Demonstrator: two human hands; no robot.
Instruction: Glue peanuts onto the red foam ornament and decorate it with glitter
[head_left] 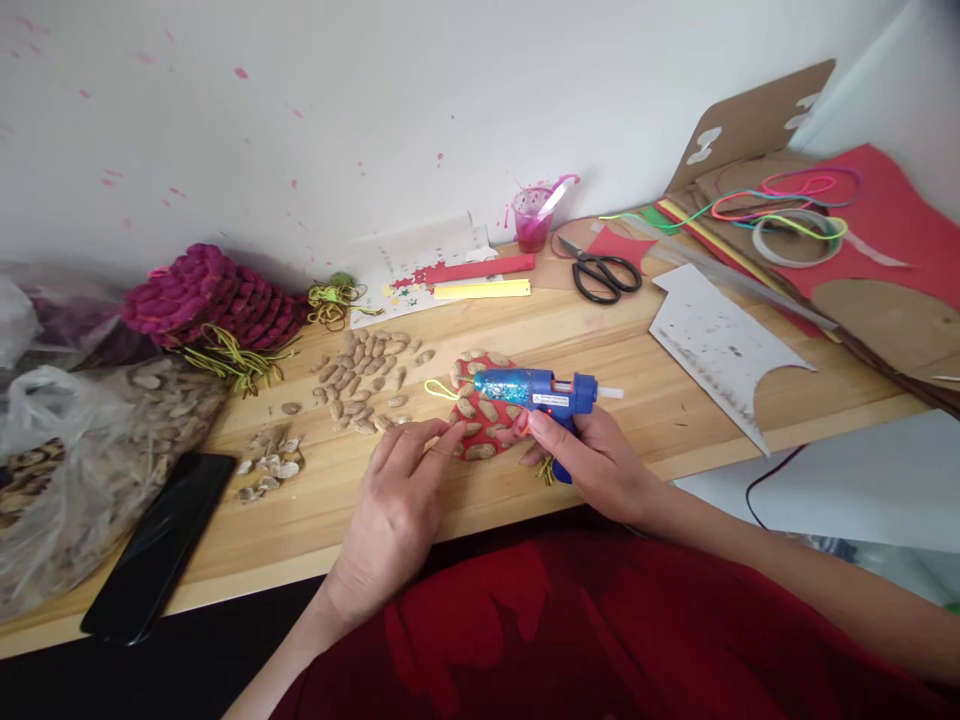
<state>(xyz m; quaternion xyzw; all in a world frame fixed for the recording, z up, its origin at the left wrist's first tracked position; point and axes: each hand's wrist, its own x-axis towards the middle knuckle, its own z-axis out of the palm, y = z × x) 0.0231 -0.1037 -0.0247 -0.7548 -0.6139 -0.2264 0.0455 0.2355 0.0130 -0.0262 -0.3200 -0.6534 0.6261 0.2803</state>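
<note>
A peanut-studded red piece [480,434] lies against the left hand [401,495], loosely bent, its grip unclear. Over the piece, the right hand [592,452] clasps a blue glue gun [517,384].

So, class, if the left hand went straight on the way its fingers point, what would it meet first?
Most likely the peanut-covered red disc: the left hand has its fingertips at the disc's edge, though whether they touch is unclear.

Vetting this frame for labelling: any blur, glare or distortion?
Head view: soft shadows; no obvious motion blur on the glue gun, though its label is too small to read; whitish sheen on the plastic bag; wide-angle stretch near the edges.
</note>
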